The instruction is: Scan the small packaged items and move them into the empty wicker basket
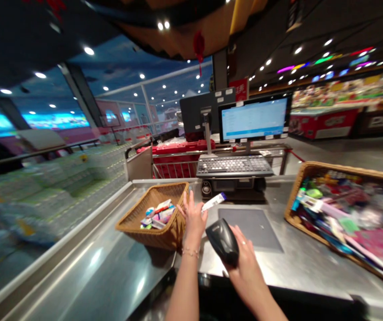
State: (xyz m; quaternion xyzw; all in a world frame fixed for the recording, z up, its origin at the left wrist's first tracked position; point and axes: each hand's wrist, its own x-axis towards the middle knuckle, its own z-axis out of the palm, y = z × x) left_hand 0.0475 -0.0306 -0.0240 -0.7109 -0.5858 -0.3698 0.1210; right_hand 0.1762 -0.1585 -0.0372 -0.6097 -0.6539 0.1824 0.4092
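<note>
My right hand is wrapped round a black handheld barcode scanner, held just above the steel counter. My left hand is raised beside the small wicker basket, pinching a small white tube with a blue cap between thumb and fingers. The tube sticks out to the right, just above and ahead of the scanner's head. The small basket holds several small packaged items.
A large wicker basket full of colourful goods sits at the right. Behind are a keyboard, a lit monitor, a flat scanner plate and a red shopping trolley. Shop shelves stand left and far right.
</note>
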